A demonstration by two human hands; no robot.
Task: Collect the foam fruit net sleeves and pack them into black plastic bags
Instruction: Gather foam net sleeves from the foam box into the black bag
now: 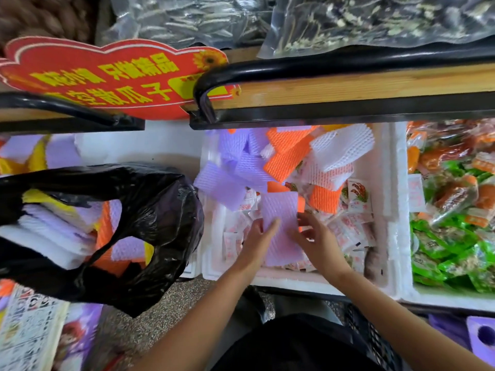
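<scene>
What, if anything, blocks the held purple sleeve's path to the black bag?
Nothing visible. The left hand and right hand hold the purple sleeve over the white foam box; the black bag sits open just left of it.

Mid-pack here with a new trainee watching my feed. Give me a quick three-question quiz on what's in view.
1. True or false: the black plastic bag holds nothing.
2. The left hand and the right hand both hold one foam net sleeve. What colour is it? A orange, B purple, C white.
3. Fill in: seen from the person, the bag lies to the ___ of the white foam box.

Key: 1 false, sleeves show inside it; 2 B; 3 left.
</scene>
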